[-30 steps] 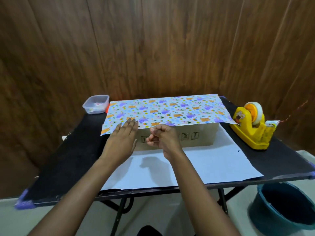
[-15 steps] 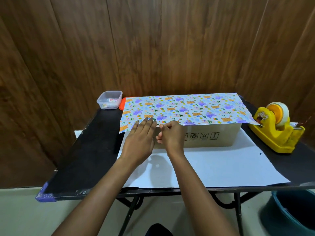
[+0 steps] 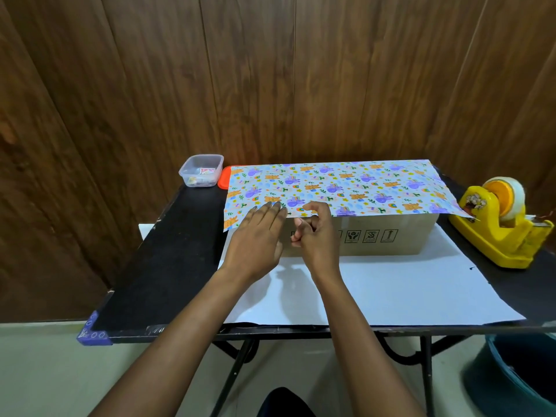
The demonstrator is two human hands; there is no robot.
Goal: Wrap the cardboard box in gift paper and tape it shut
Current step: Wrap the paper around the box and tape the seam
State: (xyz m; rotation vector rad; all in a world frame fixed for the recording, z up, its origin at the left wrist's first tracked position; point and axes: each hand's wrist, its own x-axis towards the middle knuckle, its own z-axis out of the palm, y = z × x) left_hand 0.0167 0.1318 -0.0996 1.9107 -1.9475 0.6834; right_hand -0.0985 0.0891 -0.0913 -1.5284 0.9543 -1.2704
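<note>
A long cardboard box (image 3: 388, 236) lies on the white underside of the gift paper (image 3: 391, 293), which is spread on the black table. The patterned flap of the gift paper (image 3: 346, 185) is folded over the top of the box and overhangs its front edge. My left hand (image 3: 258, 236) rests flat, fingers together, on the flap's near left part. My right hand (image 3: 316, 233) pinches the flap's front edge at the box's front face; whether a piece of tape sits in the fingers is too small to tell.
A yellow tape dispenser (image 3: 499, 227) stands on the table (image 3: 168, 266) at the right. A clear plastic tub (image 3: 201, 170) and an orange lid (image 3: 224, 177) sit at the back left. A dark bucket (image 3: 523, 377) stands on the floor at the lower right. Wood panelling rises behind.
The camera has shifted left, so the table sits further right in view. My right hand has risen from the box's front face to the paper's edge. My left hand stays flat on the flap.
</note>
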